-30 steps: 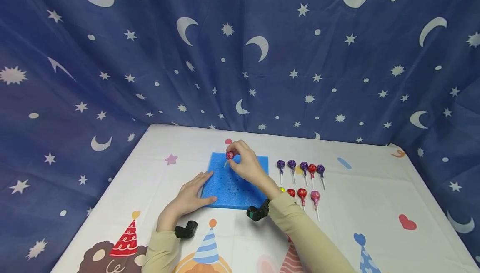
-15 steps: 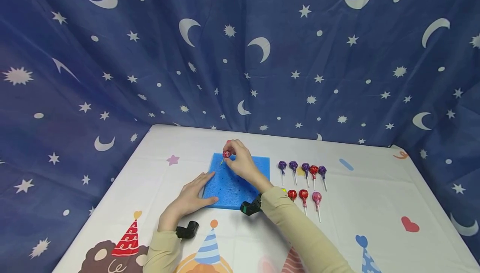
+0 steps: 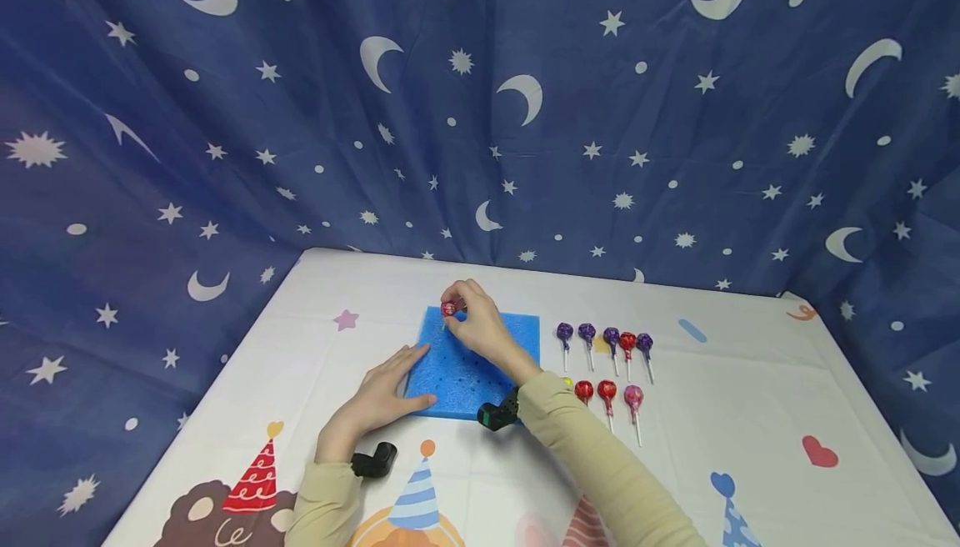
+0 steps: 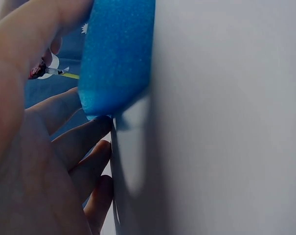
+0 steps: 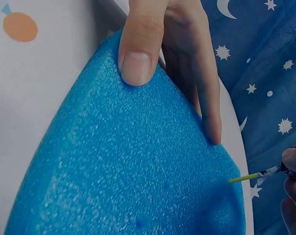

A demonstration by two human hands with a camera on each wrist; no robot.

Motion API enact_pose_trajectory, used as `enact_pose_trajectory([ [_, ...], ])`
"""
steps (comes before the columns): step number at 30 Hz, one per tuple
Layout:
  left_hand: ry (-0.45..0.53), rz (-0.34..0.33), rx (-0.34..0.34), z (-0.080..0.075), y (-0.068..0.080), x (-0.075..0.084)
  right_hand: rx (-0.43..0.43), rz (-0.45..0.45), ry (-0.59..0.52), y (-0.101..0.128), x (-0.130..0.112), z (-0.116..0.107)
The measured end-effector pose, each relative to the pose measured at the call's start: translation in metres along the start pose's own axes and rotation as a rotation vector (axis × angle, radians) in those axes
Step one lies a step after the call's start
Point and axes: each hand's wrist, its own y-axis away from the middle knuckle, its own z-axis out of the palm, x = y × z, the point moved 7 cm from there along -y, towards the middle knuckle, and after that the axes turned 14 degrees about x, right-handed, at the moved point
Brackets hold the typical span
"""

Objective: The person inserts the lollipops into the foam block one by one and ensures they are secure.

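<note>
The right hand pinches a light, brittle red lollipop by its head at the soft foam block's eleven o'clock corner, while the flat left hand steadies that block on the bench.

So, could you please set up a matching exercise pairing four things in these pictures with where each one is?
Things:
1. red lollipop
2. left hand
3. blue foam block
4. purple lollipops

Places:
a. lying in a row on the table, right of the block
b. pinched by the right hand over the block's far left corner
c. pressing the block's left edge
d. flat on the tablecloth

Pairs: 1-b, 2-c, 3-d, 4-a
</note>
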Motion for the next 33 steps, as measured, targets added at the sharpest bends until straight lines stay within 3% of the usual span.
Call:
enact_pose_trajectory([
  [33,0.002,-0.008,0.005,0.0009,-0.0010,-0.0010,-0.017,-0.008,0.024,0.0010,-0.0026,0.0053],
])
